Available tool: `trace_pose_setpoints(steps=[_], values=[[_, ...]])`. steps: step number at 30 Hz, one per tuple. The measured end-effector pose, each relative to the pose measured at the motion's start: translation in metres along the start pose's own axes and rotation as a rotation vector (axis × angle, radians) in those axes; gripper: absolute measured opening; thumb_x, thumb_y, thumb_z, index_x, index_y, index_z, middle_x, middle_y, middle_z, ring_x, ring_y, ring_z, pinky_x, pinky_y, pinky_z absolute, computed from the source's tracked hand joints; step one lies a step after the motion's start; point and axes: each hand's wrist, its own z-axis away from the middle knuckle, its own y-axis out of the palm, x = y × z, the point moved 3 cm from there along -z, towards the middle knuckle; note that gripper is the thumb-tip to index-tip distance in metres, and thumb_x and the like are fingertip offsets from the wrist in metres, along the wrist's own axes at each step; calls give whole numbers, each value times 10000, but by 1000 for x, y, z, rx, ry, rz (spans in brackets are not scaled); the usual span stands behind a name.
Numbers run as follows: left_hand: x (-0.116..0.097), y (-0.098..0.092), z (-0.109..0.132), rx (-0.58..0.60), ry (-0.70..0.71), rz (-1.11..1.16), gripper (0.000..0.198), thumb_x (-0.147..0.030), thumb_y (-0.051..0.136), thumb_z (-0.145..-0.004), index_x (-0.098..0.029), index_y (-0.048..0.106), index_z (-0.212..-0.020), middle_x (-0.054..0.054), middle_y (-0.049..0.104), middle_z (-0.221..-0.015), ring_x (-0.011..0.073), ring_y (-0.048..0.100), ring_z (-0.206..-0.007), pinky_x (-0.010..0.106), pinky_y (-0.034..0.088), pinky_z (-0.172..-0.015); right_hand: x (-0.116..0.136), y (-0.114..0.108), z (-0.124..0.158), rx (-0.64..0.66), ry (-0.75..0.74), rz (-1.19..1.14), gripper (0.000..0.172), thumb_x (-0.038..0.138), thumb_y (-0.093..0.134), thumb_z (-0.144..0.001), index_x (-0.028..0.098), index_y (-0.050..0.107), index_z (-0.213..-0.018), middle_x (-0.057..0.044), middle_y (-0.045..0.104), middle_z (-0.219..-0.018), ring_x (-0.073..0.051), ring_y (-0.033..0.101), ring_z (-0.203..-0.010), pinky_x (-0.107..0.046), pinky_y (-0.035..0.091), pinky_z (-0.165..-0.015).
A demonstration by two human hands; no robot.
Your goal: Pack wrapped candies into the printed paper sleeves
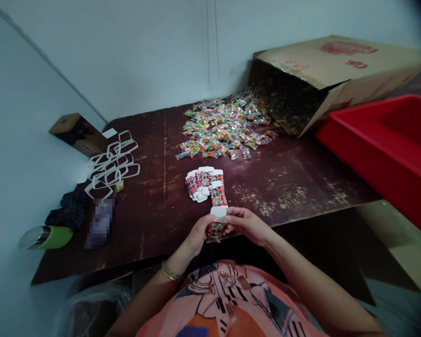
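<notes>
Both hands meet at the table's front edge around a small colourful box (pixel 216 228) with a white flap at its top. My left hand (pixel 198 234) grips the box's left side, thumb near the flap. On the right side, my right hand (pixel 247 224) has its thumb and fingers closed at the flap's edge. Just beyond, flat printed cartons (pixel 218 195) lie in a line, beside a fanned stack of similar cartons (pixel 198 183). Farther back spreads a heap of small, clear-wrapped colourful packets (pixel 224 126).
A large cardboard box (pixel 340 61) lies open toward the packets at the back right, beside a red bin (pixel 379 150). White frame-like loops (pixel 115 164), a small brown box (pixel 79 134), dark cloth (pixel 68 209) and a green cup (pixel 56 237) are on the left.
</notes>
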Motion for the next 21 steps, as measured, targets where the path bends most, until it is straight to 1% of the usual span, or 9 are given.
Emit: trace_pose_setpoints(steps=[3,5,7,9,11,13,16,18,21], values=[[-7,2,4,27,139,-256,371,-362,575,-769,-123,660,-1041,65,679,-863,190,580,-753,245,459,-598,8,5,0,14,-91,273,230,257,721,-738,164,671,-942,-11,662,-833,-89,611,-648,-223,513,-652],[-10,1,5,7,218,-394,326,-293,605,-738,-135,677,-1013,53,676,-892,189,570,-796,249,457,-668,16,12,4,50,-252,537,176,235,655,-797,184,695,-961,-30,658,-888,-130,625,-779,-265,512,-740],[-10,-3,3,-26,189,-371,311,-286,563,-749,-141,676,-1000,46,670,-865,186,571,-775,259,466,-655,24,22,9,102,-434,785,216,236,583,-860,207,695,-1043,-60,643,-1018,-167,606,-949,-316,479,-874],[-6,-7,0,-32,102,-263,323,-306,500,-778,-141,668,-999,47,664,-834,183,575,-733,259,470,-592,30,28,13,141,-522,911,274,254,505,-917,226,662,-1140,-76,615,-1120,-177,580,-1036,-340,444,-944],[-4,-8,-2,9,64,-171,337,-323,474,-801,-136,665,-1006,62,667,-850,192,585,-753,261,475,-577,34,29,12,129,-518,910,286,278,476,-937,227,659,-1152,-79,624,-1117,-177,587,-1031,-340,451,-935],[-4,-7,-1,109,68,-83,366,-345,470,-821,-132,648,-1059,81,669,-902,208,592,-811,275,487,-603,37,25,8,69,-492,855,256,309,519,-917,215,702,-1070,-74,660,-1033,-177,611,-971,-329,478,-886],[-1,-6,3,250,64,-12,431,-338,568,-789,-142,584,-1172,90,653,-971,218,588,-867,291,499,-647,34,19,1,-1,-434,776,233,354,622,-846,192,736,-970,-73,683,-954,-183,636,-884,-310,510,-796],[3,-8,6,241,32,-51,469,-310,636,-757,-147,562,-1190,82,635,-975,206,585,-850,276,496,-630,27,16,0,-15,-420,746,240,369,622,-844,196,739,-962,-68,684,-936,-176,643,-845,-298,520,-757],[10,-11,8,179,-54,-70,457,-333,630,-782,-153,551,-1194,73,610,-974,193,587,-826,263,488,-601,14,12,6,-27,-476,757,238,355,601,-864,226,725,-1020,-64,673,-993,-172,639,-899,-308,512,-816]])
